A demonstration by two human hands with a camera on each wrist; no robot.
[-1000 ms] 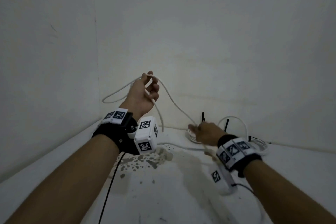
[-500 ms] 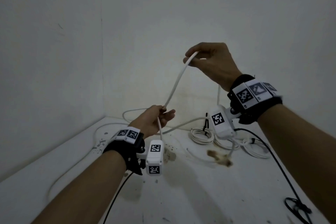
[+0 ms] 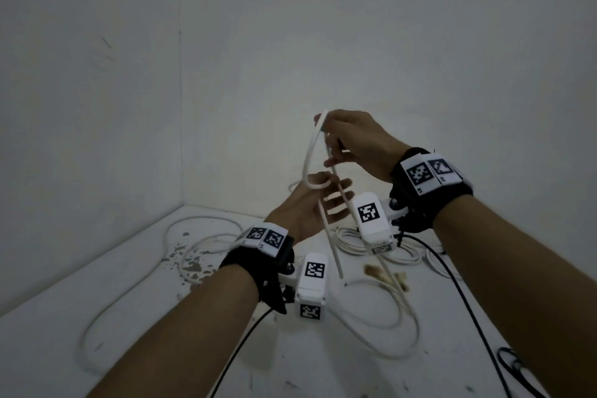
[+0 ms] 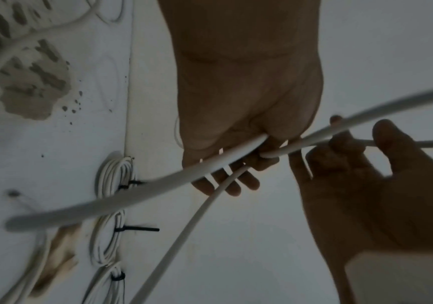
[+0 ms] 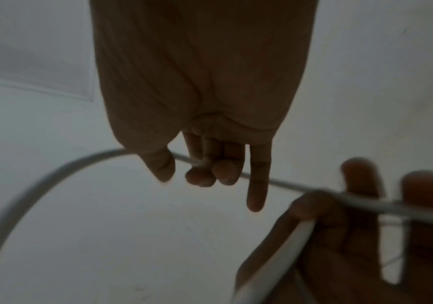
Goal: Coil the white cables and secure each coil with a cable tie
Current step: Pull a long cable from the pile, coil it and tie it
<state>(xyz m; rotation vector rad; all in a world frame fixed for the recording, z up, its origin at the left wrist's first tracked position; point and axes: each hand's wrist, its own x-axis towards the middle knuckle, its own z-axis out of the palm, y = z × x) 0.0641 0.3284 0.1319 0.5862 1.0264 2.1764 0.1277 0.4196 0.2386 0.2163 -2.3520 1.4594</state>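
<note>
The white cable (image 3: 310, 152) is up in the air between two hands, over a white table (image 3: 97, 333) in a corner, and the rest of it lies in loose loops on the table. In the head view, the right hand (image 3: 358, 142) is on top and pinches the cable where it bends. The left hand (image 3: 310, 203) is just below it, with the cable hooked round its thumb and its fingers spread out. Finished coils (image 3: 352, 241) lie by the wall behind the hands. A black wire (image 3: 462, 294) runs over the table on the right, and brown stains (image 3: 190, 263) mark the table on the left. In the left wrist view, the cable (image 4: 137, 195) runs across the left hand (image 4: 246, 115), whose fingers (image 4: 232, 186) are nearly straight. Three coils (image 4: 111, 181) lie in a row by the wall, each with a black cable tie (image 4: 137, 229). In the right wrist view, the right hand (image 5: 205, 92) curls its fingers (image 5: 214, 171) round the thin cable (image 5: 285, 183), with one finger straight. The picture is dark and blurry.
</note>
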